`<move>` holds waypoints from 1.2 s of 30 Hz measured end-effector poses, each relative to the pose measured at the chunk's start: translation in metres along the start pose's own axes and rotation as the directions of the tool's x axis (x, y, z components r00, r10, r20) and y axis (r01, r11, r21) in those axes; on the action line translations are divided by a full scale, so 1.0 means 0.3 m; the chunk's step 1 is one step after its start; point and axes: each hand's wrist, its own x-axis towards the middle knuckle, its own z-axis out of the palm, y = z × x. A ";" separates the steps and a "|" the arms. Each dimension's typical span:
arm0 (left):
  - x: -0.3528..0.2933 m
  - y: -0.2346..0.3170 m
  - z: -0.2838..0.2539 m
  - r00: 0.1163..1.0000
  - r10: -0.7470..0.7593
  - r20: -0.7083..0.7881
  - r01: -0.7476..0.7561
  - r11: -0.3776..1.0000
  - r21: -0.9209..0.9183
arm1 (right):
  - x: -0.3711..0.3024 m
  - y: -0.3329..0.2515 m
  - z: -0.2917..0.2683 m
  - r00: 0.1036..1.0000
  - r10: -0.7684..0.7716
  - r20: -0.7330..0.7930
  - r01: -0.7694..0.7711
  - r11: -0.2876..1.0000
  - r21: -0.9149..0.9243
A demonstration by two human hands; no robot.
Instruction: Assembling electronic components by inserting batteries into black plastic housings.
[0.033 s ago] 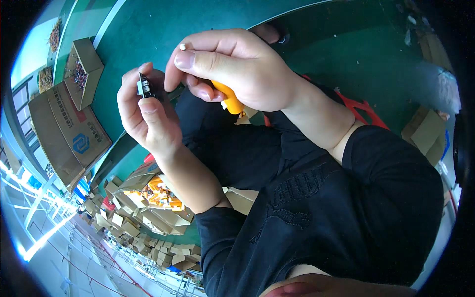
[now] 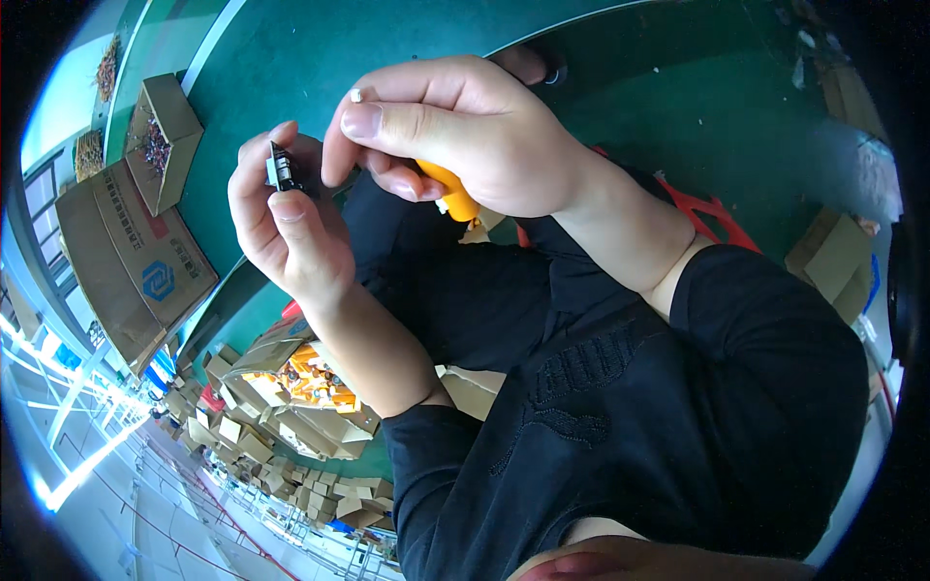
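Observation:
My left hand [image 2: 291, 218] pinches a small black part with a silver-white face [image 2: 283, 169] between thumb and fingers. Just to its right is my right hand [image 2: 455, 136], apart from that part. A tiny white piece [image 2: 356, 95] shows at the tips of its thumb and forefinger. Its other fingers curl round an orange rounded piece [image 2: 453, 194], whose lower end sticks out below the palm. Something small and white shows beside that end. The rest of the orange piece is hidden by the hand.
Below my left forearm stands a cardboard box of orange parts [image 2: 325, 380]. A large carton [image 2: 136, 261] and an open box of small dark parts [image 2: 160, 145] are at the left. Many small cartons [image 2: 310, 494] lie beyond. Something red [image 2: 712, 218] is by my right forearm.
The tiny white piece at my right fingertips has turned slightly. The black part in my left hand has tilted a little. Both hands stay nearly in place.

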 end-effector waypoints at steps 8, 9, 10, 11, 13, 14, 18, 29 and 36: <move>-0.004 0.009 -0.014 0.982 0.066 0.178 -0.035 0.984 -0.176 | -0.011 0.008 -0.012 0.986 -0.113 0.121 0.156 0.883 -0.442; -0.002 0.017 -0.016 0.985 0.040 0.166 -0.025 0.996 -0.089 | -0.013 0.008 -0.017 0.987 -0.108 0.118 0.153 0.849 -0.506; 0.001 0.026 -0.017 0.988 0.014 0.152 -0.014 1.000 -0.001 | -0.016 0.007 -0.022 0.988 -0.103 0.115 0.151 0.810 -0.567; 0.003 0.036 -0.018 0.990 -0.010 0.137 -0.002 0.996 0.085 | -0.018 0.005 -0.027 0.989 -0.100 0.111 0.148 0.766 -0.626; 0.005 0.049 -0.023 0.992 -0.033 0.120 0.012 0.986 0.169 | -0.019 0.001 -0.029 0.990 -0.095 0.107 0.142 0.717 -0.683; 0.005 0.056 -0.027 0.990 -0.027 0.137 -0.004 0.975 0.222 | -0.019 -0.001 -0.029 0.992 -0.068 0.108 0.124 0.701 -0.702; 0.009 0.072 -0.034 0.981 -0.014 0.192 -0.059 0.927 0.372 | -0.019 -0.004 -0.032 0.994 0.014 0.105 0.071 0.648 -0.758; 0.007 0.061 -0.003 0.995 -0.094 -0.033 0.099 0.890 0.446 | 0.015 0.039 -0.045 0.971 -0.240 -0.006 0.164 0.682 -0.713; 0.004 0.062 0.013 0.918 -0.349 -0.189 0.372 0.922 0.103 | 0.060 0.112 -0.059 0.816 -0.577 0.038 0.384 0.493 -0.781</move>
